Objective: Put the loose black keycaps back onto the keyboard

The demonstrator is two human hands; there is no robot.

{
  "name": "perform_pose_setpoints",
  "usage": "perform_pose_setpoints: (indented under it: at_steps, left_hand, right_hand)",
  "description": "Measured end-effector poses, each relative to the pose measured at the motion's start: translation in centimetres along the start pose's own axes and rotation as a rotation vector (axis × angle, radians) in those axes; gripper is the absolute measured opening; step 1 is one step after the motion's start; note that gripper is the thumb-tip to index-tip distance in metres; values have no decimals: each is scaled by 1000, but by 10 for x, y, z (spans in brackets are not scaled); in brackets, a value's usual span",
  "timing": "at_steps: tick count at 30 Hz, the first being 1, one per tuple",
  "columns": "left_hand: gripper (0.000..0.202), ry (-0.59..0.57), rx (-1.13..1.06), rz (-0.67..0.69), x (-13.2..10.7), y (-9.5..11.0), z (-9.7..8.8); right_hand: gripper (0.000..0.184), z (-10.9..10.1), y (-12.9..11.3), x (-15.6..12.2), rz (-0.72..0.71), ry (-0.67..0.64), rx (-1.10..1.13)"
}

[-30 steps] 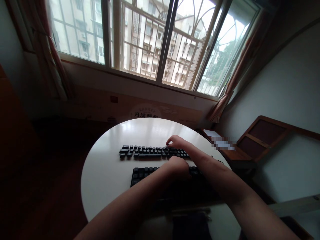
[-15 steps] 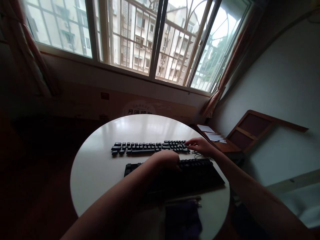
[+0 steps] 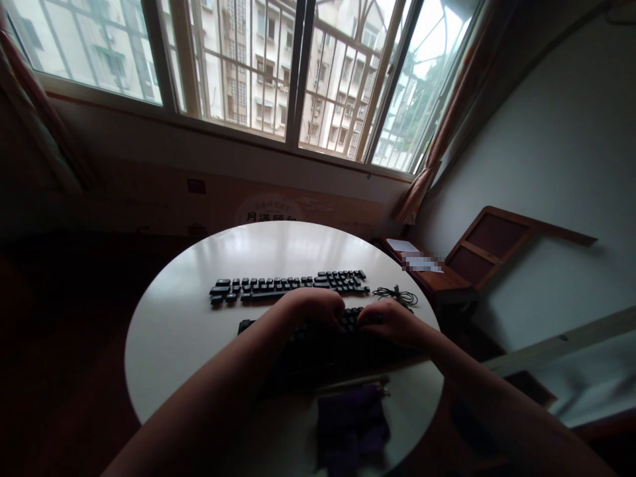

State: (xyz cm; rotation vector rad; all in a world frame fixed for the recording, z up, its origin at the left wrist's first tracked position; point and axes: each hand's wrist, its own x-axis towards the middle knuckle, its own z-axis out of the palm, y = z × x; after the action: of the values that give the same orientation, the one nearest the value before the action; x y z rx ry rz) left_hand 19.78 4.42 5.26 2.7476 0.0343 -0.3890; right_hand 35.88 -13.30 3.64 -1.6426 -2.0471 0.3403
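Note:
A black keyboard (image 3: 248, 326) lies on the round white table (image 3: 189, 331), close to me. My left hand (image 3: 313, 305) rests on its far edge, knuckles up and fingers curled down onto it. My right hand (image 3: 390, 324) is over the keyboard's right part, fingers drawn together in a pinch; what they hold is too dark to name. Just beyond the keyboard, rows of loose black keycaps (image 3: 278, 286) are laid out across the table.
A coiled black cable (image 3: 397, 295) lies right of the keycaps. A dark purple cloth (image 3: 352, 424) and a thin stick-like tool (image 3: 355, 384) sit at the table's near edge. A low wooden stand (image 3: 437, 281) with papers and a leaning wooden frame (image 3: 489, 242) are at the right.
My right hand left the keycap rows, swung out to their right end, then came back to the keyboard. My left hand stayed on the keyboard. The view tilted down and left.

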Motion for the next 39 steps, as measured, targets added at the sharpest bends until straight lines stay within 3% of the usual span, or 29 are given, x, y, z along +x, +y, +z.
perform_pose_setpoints:
  at_steps: [15, 22, 30, 39]
  left_hand:
    - [20, -41, -49, -1, -1, -2, -3]
    - [17, -42, -27, -1, -2, 0, -3]
    - [19, -46, -27, -1, -2, 0, -2]
    - [16, -61, -21, -31, -7, 9, -6]
  right_hand:
    - [14, 6, -1, -3, -4, 52, -269]
    - [17, 10, -1, -6, -33, 74, -237]
    - [18, 8, 2, -3, -256, 42, -295]
    - [13, 18, 8, -11, -360, 165, -293]
